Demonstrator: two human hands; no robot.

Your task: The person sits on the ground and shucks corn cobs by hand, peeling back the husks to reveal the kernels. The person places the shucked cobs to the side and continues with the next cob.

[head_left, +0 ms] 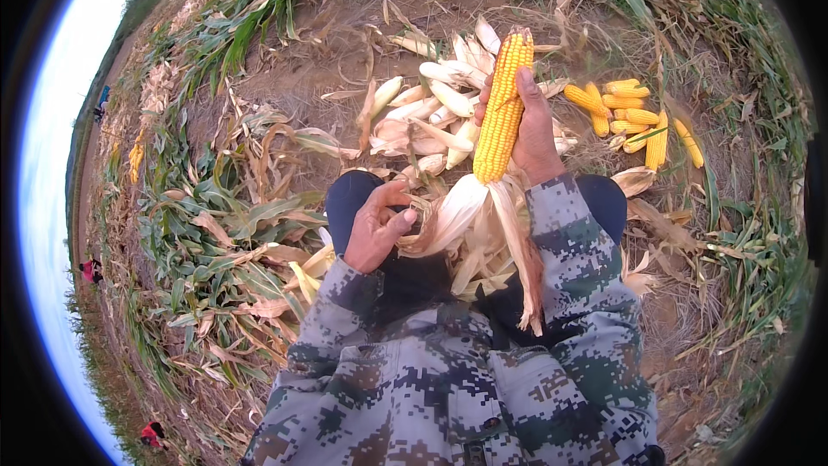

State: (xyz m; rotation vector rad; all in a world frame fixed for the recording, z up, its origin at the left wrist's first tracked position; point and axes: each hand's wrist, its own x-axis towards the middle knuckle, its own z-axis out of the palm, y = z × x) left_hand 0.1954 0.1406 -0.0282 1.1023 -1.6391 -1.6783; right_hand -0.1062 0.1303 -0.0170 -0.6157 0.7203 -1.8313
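My right hand is closed around a bare yellow ear of corn, which stands nearly upright with its tip pointing away from me. Pale husk leaves are peeled back and still hang from the ear's lower end, one long strip drooping over my lap. At the left end of the peeled husk, my left hand has its fingers curled in a pinch on a dry leaf. Just beyond lies a pile of ears in pale husks, partly hidden behind the held ear.
Several husked yellow ears lie heaped on the ground at the right. Green and dry corn stalks cover the left side, with more stalks along the right. Loose husks lie between my knees. Distant people in red are at the far left.
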